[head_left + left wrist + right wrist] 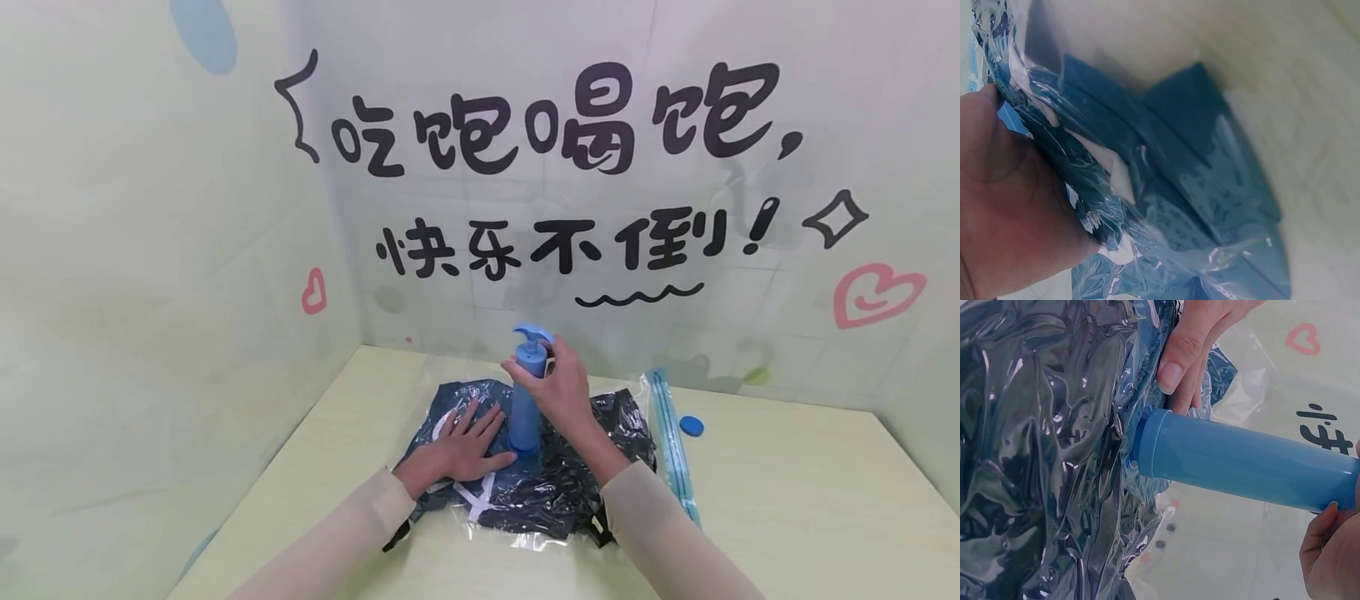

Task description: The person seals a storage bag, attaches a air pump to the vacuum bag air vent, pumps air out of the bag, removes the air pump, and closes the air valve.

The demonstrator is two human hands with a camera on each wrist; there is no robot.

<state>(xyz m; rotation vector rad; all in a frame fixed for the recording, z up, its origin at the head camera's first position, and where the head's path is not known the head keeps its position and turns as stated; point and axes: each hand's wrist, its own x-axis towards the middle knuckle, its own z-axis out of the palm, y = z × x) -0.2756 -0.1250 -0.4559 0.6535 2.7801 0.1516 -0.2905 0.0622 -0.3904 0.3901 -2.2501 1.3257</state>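
A clear vacuum storage bag (573,471) with dark clothes inside lies wrinkled on the table. A blue hand pump (526,417) stands upright on it, its base at the bag's surface. My right hand (564,392) grips the top of the pump, just below its light-blue handle (534,333). With fingers spread, my left hand (467,448) rests flat on the bag just left of the pump's base. The right wrist view shows the pump's lower collar (1157,444) against the plastic, beside the left thumb. Blue-green cloth (1191,125) shows through the bag in the left wrist view.
A light-blue zip edge (671,446) runs along the bag's right side. Beside it on the pale table (787,492) lies a small round blue cap (692,426). A wall (480,333) with black lettering rises behind the table, and another stands at the left.
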